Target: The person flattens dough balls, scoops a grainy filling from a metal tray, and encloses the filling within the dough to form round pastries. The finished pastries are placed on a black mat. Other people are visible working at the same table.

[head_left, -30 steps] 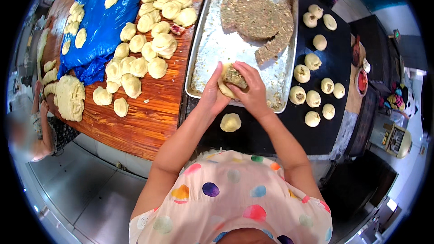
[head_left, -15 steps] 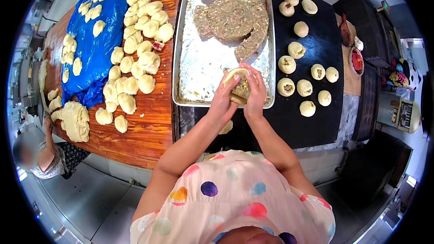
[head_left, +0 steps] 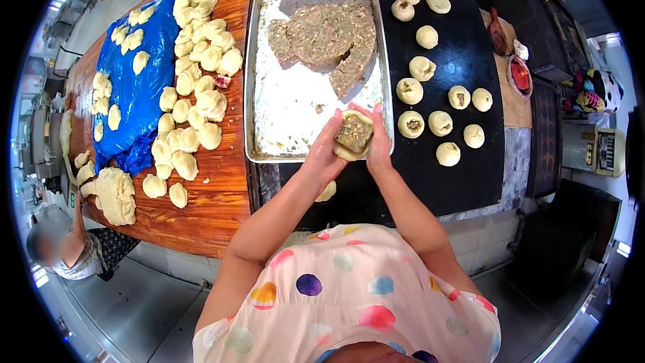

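A wooden table [head_left: 222, 212] fills the left side; a black tabletop [head_left: 484, 171] takes up the right; across the black top's left part lies a large metal tray [head_left: 285, 111], its bare floor smeared with crumbs. On the wood a blue plastic sheet [head_left: 153, 50] is spread, with dough pieces on it; in the tray's far half sits a thick slab of brown filling [head_left: 329, 33], a narrow strip of it reaching toward the near side; a big lump of dough [head_left: 115, 196] rests by the wooden table's near left edge.

The left hand [head_left: 325, 152] and the right hand [head_left: 381, 146] are cupped on either side of an open dough wrapper [head_left: 354, 136], holding it between them above the tray's near edge, brown filling showing in its mouth; what the fingers do underneath is hard to make out. Pale dough balls [head_left: 441, 123] dot the black top, a few with filling showing through; one small dough piece [head_left: 326, 192] lies partly hidden beside the left forearm.
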Tool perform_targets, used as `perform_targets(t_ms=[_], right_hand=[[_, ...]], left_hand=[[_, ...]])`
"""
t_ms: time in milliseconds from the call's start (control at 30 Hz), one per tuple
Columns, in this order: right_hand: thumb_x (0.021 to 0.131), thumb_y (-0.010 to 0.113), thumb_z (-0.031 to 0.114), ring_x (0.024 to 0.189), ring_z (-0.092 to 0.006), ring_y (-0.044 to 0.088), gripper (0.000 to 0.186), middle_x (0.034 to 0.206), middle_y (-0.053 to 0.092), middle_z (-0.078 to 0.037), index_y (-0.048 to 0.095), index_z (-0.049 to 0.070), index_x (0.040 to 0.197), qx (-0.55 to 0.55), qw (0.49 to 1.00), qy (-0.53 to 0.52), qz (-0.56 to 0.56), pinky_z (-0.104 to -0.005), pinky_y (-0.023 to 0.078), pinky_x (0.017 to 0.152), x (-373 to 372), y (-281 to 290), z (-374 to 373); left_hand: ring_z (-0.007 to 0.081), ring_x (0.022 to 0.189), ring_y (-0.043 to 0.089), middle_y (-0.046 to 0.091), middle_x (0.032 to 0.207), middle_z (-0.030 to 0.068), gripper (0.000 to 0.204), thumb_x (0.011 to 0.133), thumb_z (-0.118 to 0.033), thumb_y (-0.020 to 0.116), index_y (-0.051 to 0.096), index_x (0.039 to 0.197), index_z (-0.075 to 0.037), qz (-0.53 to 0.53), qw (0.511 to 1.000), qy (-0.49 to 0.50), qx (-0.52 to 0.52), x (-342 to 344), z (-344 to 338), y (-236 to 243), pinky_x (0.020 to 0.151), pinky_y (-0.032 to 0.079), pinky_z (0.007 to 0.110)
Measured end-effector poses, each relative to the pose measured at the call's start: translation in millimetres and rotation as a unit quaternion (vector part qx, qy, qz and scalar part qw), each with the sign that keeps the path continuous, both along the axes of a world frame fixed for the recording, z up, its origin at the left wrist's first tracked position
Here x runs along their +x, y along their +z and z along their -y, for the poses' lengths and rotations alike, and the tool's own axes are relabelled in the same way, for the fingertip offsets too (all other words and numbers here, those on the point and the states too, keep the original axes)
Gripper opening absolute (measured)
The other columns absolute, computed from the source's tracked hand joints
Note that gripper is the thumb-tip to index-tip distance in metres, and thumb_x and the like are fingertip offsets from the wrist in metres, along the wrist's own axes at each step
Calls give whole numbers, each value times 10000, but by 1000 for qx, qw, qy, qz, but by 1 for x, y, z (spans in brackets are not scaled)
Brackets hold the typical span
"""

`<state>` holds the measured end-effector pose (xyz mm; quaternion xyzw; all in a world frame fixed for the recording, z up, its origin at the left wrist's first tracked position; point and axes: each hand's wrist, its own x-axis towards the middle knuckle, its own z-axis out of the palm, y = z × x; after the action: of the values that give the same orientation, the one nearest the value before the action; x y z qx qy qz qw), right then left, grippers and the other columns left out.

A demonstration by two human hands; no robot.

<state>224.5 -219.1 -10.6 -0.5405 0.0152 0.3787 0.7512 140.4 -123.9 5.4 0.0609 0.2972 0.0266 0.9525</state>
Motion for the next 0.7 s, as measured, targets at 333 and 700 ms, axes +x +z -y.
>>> perform_targets(t_ms=[333,700], right_hand=[[1028,468,319,898,-132,609,430,961,684,-73,692,-47,1055,-63,994,-55,70,-279,464,855,-19,4,13],[1009,522,339,792,-165,548,408,851,649,-82,637,-42,921,-130,969,-107,183,-312,450,782,-31,-16,13]], left_hand=[[136,1031,601,604,1150,35,377,987,-328,594,533,1273,-91,-94,968,-32,230,0,29,18,895,509,313],[142,1039,577,613,1171,73,524,1017,-455,480,498,1357,-57,-125,867,-95,473,8,37,-1,893,477,317]])
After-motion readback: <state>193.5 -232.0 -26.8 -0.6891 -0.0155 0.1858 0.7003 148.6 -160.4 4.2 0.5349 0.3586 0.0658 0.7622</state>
